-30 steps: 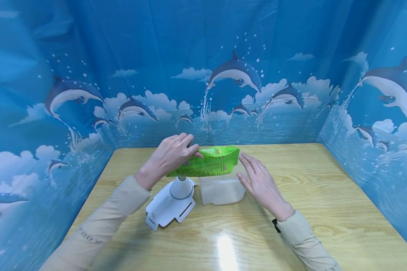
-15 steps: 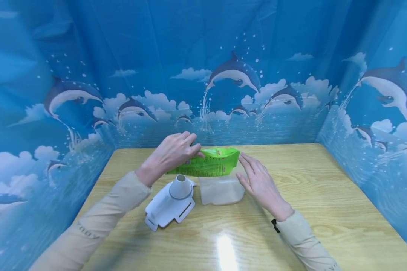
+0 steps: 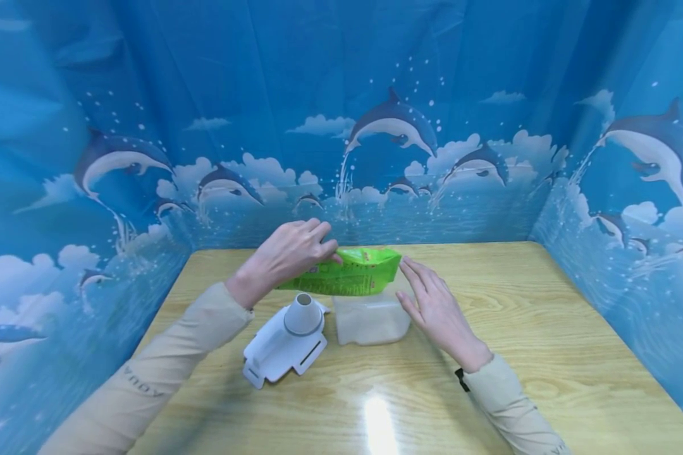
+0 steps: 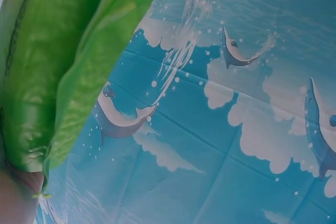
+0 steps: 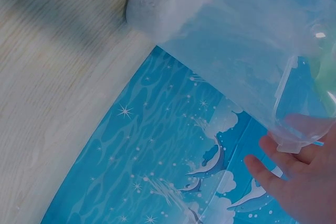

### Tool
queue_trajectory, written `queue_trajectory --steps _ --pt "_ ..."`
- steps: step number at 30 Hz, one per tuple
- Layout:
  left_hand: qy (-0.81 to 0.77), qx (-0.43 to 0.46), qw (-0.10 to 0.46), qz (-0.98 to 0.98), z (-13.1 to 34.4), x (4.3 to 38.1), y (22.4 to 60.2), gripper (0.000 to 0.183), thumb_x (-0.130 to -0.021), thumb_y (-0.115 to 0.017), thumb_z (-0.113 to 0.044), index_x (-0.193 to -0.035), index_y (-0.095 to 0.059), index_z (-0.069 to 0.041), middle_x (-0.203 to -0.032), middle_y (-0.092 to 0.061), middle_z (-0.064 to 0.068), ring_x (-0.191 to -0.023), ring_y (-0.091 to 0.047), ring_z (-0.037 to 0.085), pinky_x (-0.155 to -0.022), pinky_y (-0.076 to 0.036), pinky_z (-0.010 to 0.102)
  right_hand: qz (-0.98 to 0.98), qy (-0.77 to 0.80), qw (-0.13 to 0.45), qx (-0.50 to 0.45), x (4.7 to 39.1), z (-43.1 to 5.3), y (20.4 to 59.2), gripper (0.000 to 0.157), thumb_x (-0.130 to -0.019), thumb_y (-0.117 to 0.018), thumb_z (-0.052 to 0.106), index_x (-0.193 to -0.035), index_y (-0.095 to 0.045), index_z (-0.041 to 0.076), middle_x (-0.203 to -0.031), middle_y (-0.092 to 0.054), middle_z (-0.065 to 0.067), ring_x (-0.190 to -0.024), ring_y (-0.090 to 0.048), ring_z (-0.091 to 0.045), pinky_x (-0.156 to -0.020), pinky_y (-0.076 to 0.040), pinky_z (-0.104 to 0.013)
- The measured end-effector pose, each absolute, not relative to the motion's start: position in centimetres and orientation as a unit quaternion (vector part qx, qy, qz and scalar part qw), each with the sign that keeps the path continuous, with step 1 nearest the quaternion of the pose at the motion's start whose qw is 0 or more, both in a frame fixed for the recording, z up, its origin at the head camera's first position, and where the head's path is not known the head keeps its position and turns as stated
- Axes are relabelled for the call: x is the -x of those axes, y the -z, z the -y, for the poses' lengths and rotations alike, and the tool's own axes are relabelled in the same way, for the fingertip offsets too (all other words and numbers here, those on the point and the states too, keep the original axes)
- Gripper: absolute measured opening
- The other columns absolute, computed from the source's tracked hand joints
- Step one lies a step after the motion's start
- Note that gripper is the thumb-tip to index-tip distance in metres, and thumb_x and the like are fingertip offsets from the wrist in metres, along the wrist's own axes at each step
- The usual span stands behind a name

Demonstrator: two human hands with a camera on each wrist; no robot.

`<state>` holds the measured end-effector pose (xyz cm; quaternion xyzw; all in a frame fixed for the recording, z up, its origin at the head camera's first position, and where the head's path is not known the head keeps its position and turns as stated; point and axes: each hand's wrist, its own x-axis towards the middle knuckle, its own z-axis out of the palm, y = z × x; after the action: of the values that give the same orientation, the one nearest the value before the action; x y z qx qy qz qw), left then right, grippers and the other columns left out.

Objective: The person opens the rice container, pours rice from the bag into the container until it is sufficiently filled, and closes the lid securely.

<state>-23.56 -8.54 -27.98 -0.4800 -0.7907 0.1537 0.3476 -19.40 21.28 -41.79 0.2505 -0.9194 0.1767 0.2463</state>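
Observation:
My left hand [image 3: 290, 256] grips a bright green printed plastic bag [image 3: 358, 272], tipped on its side with its end toward the right. In the left wrist view the green bag [image 4: 47, 72] fills the left side, with a loose edge flap standing out. Under it stands a clear plastic container [image 3: 372, 322] with whitish contents at the bottom. Fingers nearly straight, my right hand [image 3: 441, 309] rests at the container's right side. The right wrist view has the right hand [image 5: 299, 177] at the rim of the see-through container [image 5: 231, 51].
Left of the container, a white lid-like piece [image 3: 281, 347] with side tabs and a cone-shaped spout [image 3: 303, 314] lies on the wooden table [image 3: 518, 316]. Blue dolphin-print curtains [image 3: 296, 76] enclose the back and sides.
My left hand and the bag have shifted slightly up and left, uncovering the tip of the spout. The right hand and the container stay nearly still.

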Motion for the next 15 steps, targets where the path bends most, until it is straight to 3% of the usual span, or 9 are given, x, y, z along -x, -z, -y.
queue_trajectory --steps 15 --pt "-0.166 0.485 0.327 0.794 8.29 23.41 27.1 0.031 -0.1 -0.059 -0.039 -0.092 -0.072 -0.012 -0.08 -0.059 0.003 -0.065 -0.055 0.013 -0.054 -0.049 0.02 0.918 -0.178 0.25 -0.252 19.4 -21.27 41.87 0.061 -0.108 -0.042 0.04 -0.153 -0.037 -0.001 -0.159 -0.037 -0.018 -0.142 -0.04 -0.039 -0.118 -0.032 -0.054"
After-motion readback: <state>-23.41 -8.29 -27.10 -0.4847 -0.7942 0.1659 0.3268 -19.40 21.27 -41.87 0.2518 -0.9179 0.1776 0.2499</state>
